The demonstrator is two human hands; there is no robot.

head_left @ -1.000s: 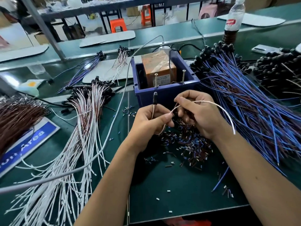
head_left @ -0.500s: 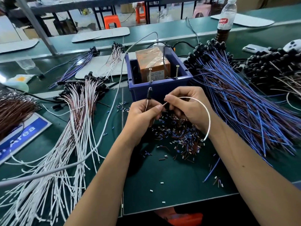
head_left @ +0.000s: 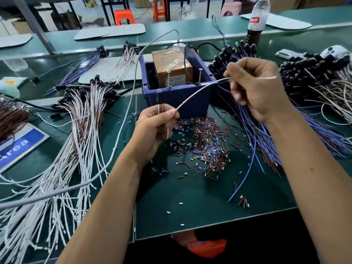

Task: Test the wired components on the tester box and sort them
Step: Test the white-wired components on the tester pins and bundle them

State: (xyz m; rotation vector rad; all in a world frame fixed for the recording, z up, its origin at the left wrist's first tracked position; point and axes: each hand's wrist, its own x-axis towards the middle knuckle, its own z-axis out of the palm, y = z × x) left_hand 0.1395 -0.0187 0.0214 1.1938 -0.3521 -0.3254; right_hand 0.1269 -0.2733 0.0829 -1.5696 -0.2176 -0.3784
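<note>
One wire [head_left: 198,93], stretched taut between both hands, tester box [head_left: 177,98] beyond.
Left hand [head_left: 154,126] fingers pinch near its black cap; right hand [head_left: 255,86] fingers apparently pinch the far end; overpulling risks slipping, missing the screws [head_left: 168,79].

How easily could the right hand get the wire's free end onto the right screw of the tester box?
Probably easily: the right hand pinches the wire just beside that screw, nothing between.

A green workbench [head_left: 190,202] runs to a second green table [head_left: 200,29] behind. Past its far edge stand orange stools [head_left: 124,16] and a pink one [head_left: 229,11] — on what seems a pale floor — among dark table legs [head_left: 106,11].
</note>
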